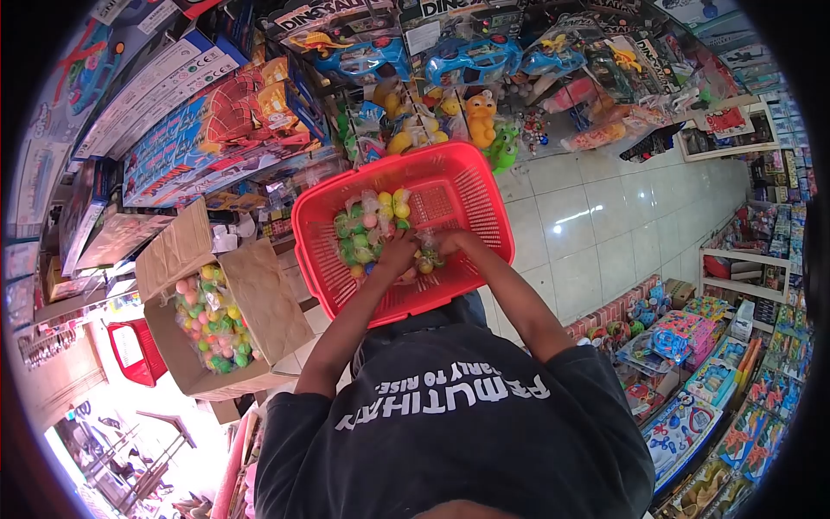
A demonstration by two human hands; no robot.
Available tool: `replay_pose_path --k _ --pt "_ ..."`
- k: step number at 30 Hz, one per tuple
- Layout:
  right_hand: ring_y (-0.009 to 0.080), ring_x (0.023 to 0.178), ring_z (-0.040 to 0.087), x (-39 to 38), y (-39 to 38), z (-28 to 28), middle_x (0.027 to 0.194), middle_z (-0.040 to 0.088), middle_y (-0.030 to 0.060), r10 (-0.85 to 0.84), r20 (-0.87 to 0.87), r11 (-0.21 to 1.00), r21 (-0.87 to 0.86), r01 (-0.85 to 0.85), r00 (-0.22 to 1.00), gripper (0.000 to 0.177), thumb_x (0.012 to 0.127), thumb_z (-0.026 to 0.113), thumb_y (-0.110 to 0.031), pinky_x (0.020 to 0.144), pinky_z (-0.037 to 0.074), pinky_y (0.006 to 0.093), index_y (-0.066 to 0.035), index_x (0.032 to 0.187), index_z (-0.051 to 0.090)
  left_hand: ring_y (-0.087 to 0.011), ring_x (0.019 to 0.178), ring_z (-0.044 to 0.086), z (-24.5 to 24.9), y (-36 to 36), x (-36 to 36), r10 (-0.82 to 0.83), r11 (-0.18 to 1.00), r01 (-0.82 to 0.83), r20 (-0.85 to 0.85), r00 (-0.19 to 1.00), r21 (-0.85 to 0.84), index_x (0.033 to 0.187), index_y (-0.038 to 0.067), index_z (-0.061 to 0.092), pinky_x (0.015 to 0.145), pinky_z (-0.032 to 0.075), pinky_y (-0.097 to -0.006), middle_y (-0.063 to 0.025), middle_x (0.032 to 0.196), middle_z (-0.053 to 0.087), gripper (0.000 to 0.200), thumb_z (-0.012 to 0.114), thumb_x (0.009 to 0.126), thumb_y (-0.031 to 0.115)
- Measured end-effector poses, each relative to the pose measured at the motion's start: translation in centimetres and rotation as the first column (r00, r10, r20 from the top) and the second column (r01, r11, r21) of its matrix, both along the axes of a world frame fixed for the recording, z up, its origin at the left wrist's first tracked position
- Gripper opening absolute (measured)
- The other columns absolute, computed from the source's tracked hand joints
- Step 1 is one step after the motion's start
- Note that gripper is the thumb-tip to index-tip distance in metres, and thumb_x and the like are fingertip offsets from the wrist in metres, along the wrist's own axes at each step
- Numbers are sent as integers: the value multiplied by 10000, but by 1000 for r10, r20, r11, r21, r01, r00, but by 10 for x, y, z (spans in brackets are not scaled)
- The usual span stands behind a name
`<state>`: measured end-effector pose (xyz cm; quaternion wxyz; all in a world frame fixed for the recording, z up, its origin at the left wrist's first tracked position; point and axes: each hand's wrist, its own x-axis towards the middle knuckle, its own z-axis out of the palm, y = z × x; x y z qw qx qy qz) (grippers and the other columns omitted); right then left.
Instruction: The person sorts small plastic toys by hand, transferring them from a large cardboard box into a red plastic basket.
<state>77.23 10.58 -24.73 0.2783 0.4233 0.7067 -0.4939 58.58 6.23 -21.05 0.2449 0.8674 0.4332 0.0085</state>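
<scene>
A red plastic basket (309,245) stands in front of me, and both hands reach into it. Clear plastic bags of green, yellow and pink balls (356,238) lie in its left half. My left hand (399,252) is closed beside these bags, its fingers curled downward. What its fingertips hold is hidden. My right hand (455,243) pinches a small clear bag of balls (427,258) near the middle of the basket. Crinkled plastic and a few yellow and green balls show between the two hands.
An open cardboard box (275,294) of bagged colourful balls (212,324) stands left of the basket. Boxed toys (229,130) are stacked behind it. Packaged dinosaur toys (471,62) hang ahead. A tiled floor (588,216) and shelves of packaged toys (692,424) lie to the right.
</scene>
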Motion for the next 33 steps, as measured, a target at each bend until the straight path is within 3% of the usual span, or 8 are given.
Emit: replay_pose_path --k 6,12,16,21,24,27,29,33 --pt "207 876 601 10 -3 14 984 625 101 -293 -28 926 -259 276 956 563 605 728 -160 703 519 338 -36 1121 539 -308 933 565 14 11 -11 75 985 -40 204 976 -170 1006 72 600 793 466 -399 -132 1003 566 314 605 693 89" --pt "246 901 603 15 -7 32 1039 603 132 -113 -213 993 7 117 970 608 605 723 -125 745 509 343 -27 1156 486 -337 898 578 17 4 -33 191 961 -109 320 928 -255 1014 39 582 761 467 -408 -164 932 601 266 575 766 136" --pt "236 983 577 26 -25 55 1092 592 134 -251 -311 942 138 305 916 637 637 733 -117 834 460 317 -30 1202 452 -281 926 585 56 -9 -40 295 902 -162 297 908 -400 1086 18 555 808 455 -351 -161 1011 592 293 558 813 128" --pt "222 971 581 35 -46 117 1061 595 128 -384 -356 867 179 465 852 516 726 680 -109 841 458 313 -10 1181 456 -179 844 590 78 -43 -48 694 688 -172 570 440 -705 1121 14 544 744 474 -290 -92 963 619 327 547 868 221" --pt "198 933 587 43 -62 145 1021 596 103 -453 -463 794 181 581 762 453 765 664 -139 820 465 300 -8 1155 475 -142 861 578 129 -63 -50 872 465 -31 451 192 -885 1123 3 540 750 475 -262 -71 978 608 330 532 887 234" --pt "156 862 594 49 -79 176 933 603 79 -505 -655 702 67 709 562 307 799 639 -146 755 475 280 -7 1044 519 -130 876 574 149 -94 -64 868 434 210 470 163 -876 1070 -10 559 746 467 -267 -85 991 600 286 493 911 218" --pt "124 818 581 53 -91 207 912 595 42 -700 -637 633 -344 694 323 231 845 591 -146 724 476 263 -19 1028 528 -134 876 575 156 -116 -67 847 431 207 473 241 -878 1053 -15 565 748 469 -268 -88 982 602 280 492 911 215" --pt "109 812 576 81 -121 206 898 596 37 -675 -540 736 -543 404 502 205 883 547 -184 710 476 251 -31 1020 537 -121 872 580 139 -163 -66 798 372 122 384 464 -920 1047 10 587 755 466 -249 -63 973 613 281 509 904 239"
